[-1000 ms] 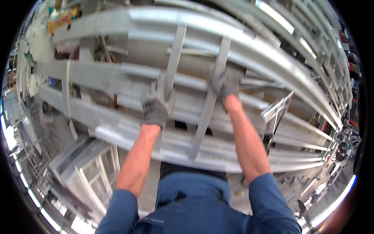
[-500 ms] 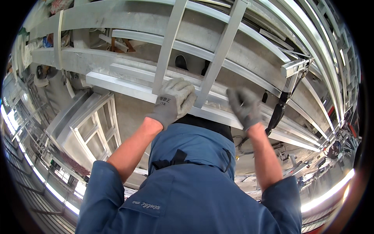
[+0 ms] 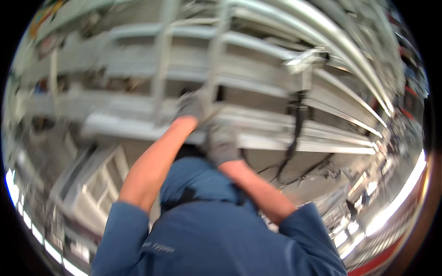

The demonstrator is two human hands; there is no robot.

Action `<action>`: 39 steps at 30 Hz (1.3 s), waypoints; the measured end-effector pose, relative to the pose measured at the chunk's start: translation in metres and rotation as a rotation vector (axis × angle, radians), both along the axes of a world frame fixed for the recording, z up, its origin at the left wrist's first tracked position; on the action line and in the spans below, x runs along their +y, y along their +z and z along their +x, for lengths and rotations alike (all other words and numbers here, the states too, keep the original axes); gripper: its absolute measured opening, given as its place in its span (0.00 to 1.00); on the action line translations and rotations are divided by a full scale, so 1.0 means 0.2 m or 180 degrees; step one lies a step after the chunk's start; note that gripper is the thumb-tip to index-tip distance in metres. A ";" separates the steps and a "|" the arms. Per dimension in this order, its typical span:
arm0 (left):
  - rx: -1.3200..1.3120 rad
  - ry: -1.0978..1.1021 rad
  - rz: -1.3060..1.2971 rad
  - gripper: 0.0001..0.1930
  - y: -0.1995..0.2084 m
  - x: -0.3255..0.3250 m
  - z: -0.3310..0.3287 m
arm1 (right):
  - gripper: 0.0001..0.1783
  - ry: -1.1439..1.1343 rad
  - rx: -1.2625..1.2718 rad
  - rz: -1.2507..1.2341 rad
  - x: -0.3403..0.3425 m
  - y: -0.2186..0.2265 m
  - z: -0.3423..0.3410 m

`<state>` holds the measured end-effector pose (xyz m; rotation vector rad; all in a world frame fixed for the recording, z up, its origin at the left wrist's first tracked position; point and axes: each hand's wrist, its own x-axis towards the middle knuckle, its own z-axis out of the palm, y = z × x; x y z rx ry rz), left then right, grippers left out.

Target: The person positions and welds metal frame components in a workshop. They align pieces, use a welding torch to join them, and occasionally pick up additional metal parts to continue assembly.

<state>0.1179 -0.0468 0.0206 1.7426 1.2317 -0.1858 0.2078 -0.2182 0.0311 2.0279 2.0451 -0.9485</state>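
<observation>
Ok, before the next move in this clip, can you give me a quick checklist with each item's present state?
1. Gloves on both hands: ok; the left hand and right hand both wear grey gloves.
2. Left hand gripping the right crossbar: cannot tell; it is beside the bar's lower part, but blurred.
3. Right hand's grip: cannot tell; it overlaps the nearest rail in view, fingers smeared.
4. Left crossbar lying across the rails: ok.
5. Black cable clear of both hands: ok; it runs to their right.
6. View sharp enough to judge contact: not ok, motion blur.
</observation>
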 end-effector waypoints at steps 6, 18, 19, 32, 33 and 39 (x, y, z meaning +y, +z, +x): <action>0.0631 0.0784 -0.0131 0.34 -0.08 -0.25 -0.16 | 0.25 -0.0356 0.0141 0.0046 -0.23 -0.16 -0.25; 0.0524 0.0755 0.0063 0.31 -0.34 -0.19 -0.17 | 0.32 -0.0184 0.0081 0.0531 -0.24 -0.44 -0.20; 0.0544 0.0731 0.0094 0.31 -0.34 -0.18 -0.18 | 0.32 -0.0110 0.0142 0.0463 -0.22 -0.39 -0.17; -0.0371 0.0143 0.0258 0.37 -0.38 -0.14 -0.25 | 0.19 -0.0398 0.1142 -0.0426 -0.05 -0.04 0.04; -0.0470 -0.0292 0.0182 0.37 -0.35 -0.11 -0.21 | 0.22 -0.0264 0.0966 -0.0403 -0.17 -0.32 0.02; 0.0499 -0.0045 -0.0545 0.41 0.03 0.11 -0.23 | 0.29 -0.2138 -0.0759 0.2030 -0.21 0.20 0.94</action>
